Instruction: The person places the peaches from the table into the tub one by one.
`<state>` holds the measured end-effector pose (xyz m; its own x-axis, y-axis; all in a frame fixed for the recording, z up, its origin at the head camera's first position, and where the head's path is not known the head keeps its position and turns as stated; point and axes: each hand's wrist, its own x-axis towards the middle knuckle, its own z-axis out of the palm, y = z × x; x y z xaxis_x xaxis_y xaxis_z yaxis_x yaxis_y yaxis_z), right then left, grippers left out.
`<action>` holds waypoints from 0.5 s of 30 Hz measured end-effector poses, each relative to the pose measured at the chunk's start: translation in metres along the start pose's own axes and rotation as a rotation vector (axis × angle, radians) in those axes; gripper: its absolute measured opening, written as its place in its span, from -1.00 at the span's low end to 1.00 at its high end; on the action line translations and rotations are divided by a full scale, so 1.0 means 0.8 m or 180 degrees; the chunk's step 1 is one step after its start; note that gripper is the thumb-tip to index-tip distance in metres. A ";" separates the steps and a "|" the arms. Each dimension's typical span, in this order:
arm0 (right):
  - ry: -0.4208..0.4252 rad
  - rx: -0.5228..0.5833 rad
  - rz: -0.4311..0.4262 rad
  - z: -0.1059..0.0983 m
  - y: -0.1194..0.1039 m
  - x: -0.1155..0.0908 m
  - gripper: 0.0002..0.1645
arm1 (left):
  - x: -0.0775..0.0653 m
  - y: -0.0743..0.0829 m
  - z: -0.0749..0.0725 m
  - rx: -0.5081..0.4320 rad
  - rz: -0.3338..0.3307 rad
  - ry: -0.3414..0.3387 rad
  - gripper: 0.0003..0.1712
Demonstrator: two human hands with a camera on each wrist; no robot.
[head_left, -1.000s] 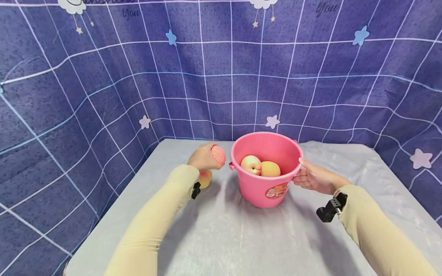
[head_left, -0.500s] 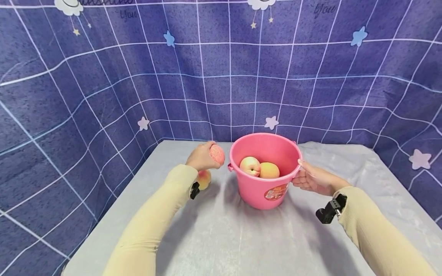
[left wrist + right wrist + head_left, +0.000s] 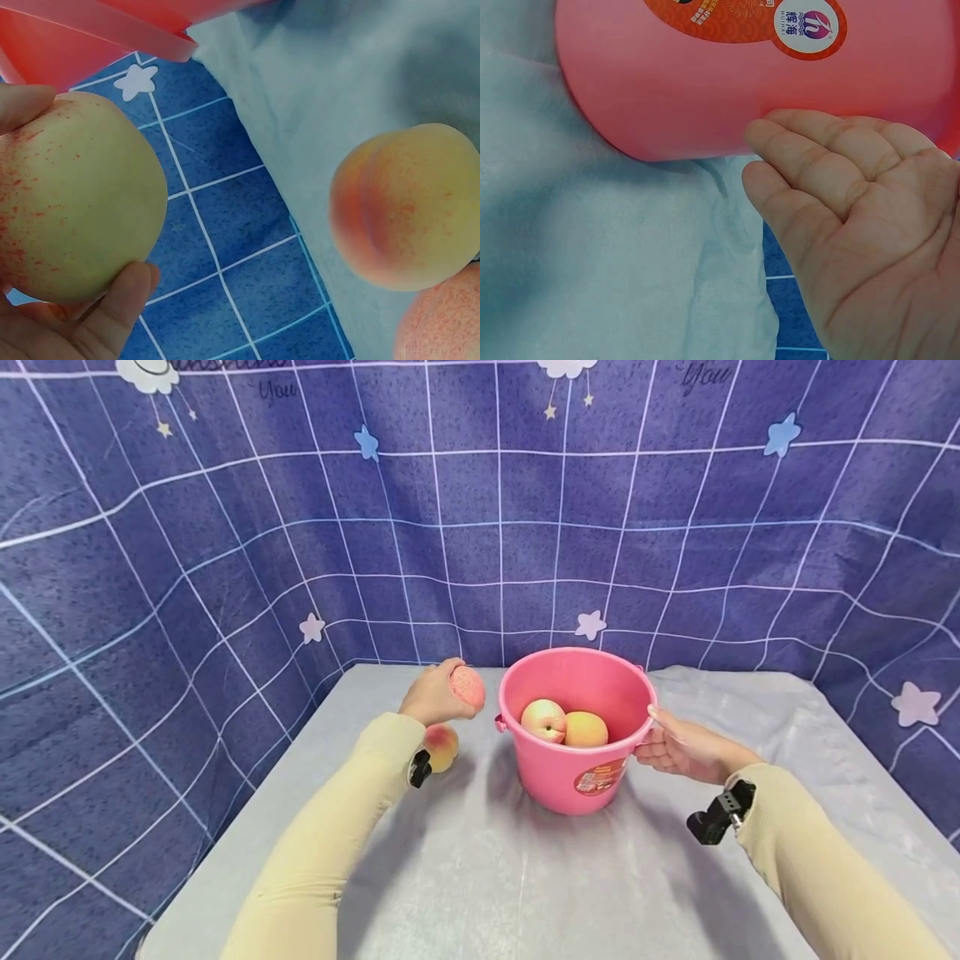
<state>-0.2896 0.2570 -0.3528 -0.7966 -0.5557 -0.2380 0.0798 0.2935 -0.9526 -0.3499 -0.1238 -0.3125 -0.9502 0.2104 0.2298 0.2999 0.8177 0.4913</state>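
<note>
My left hand [image 3: 437,695] holds a peach [image 3: 467,689] above the table, left of the pink bucket [image 3: 562,783]. In the left wrist view this peach [image 3: 86,195] is pale yellow with red streaks, thumb and fingers round it. Below that hand another peach [image 3: 441,748] rests on the table, partly behind the sleeve. My right hand [image 3: 693,747] grips the bucket's right rim, thumb at the edge and fingers against the outer wall; the right wrist view hides the thumb. Inside the bucket lie a pale pinkish peach [image 3: 543,720] and a smooth yellow-orange fruit [image 3: 586,729].
A grey cloth covers the table [image 3: 480,885]. Behind it and along the left hangs a blue gridded curtain [image 3: 420,543] with stars. In the left wrist view's lower right corner, a reddish fruit [image 3: 444,322] shows beside the peach on the table.
My left hand has shifted slightly left and up with its peach, showing more of the peach on the table. The right hand and bucket stay almost still.
</note>
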 end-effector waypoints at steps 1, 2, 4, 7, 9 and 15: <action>-0.0003 -0.0003 -0.0007 0.000 -0.001 0.000 0.08 | 0.000 0.000 -0.001 -0.0003 0.0012 0.0020 -0.10; 0.0012 0.0001 -0.0001 0.000 -0.002 0.000 0.08 | 0.001 0.000 -0.002 0.0002 0.0024 0.0042 -0.10; 0.0039 0.0016 0.0007 0.001 -0.004 0.000 0.07 | 0.000 0.001 -0.005 0.0009 0.0029 0.0072 -0.10; 0.0057 0.0018 0.0002 0.002 -0.003 0.000 0.06 | -0.001 0.002 -0.008 0.0007 0.0003 0.0079 -0.09; 0.0067 0.0009 0.0000 0.003 -0.002 -0.001 0.06 | -0.003 0.004 -0.009 0.0000 -0.0013 0.0066 -0.09; 0.0059 0.0017 -0.0015 0.006 -0.001 -0.002 0.06 | -0.004 0.007 -0.015 -0.0097 -0.0039 0.0093 -0.07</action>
<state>-0.2856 0.2542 -0.3524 -0.8079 -0.5426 -0.2301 0.0793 0.2868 -0.9547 -0.3440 -0.1266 -0.3004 -0.9511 0.1845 0.2478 0.2912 0.8033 0.5195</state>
